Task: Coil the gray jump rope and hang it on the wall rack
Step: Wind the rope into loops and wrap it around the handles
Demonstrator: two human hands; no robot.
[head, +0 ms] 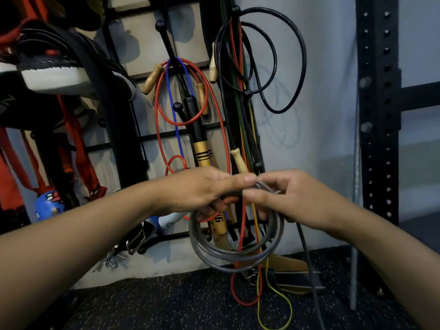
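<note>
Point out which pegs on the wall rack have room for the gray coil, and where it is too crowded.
Free: the black peg at the top of the wall rack, above the red jump rope, looks bare. The knob inside the red loop holds nothing visible. Crowded: the post with the black cable and resistance bands. Both hands hold the gray jump rope.

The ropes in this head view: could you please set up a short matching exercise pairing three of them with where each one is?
Things:
1. gray jump rope
2. red rope
3. black rope

Places:
A. looped on a rack peg beside a blue cord
B. hanging in wide loops against the bare wall
C. coiled below the left hand and right hand

Pairs: 1-C, 2-A, 3-B
</note>
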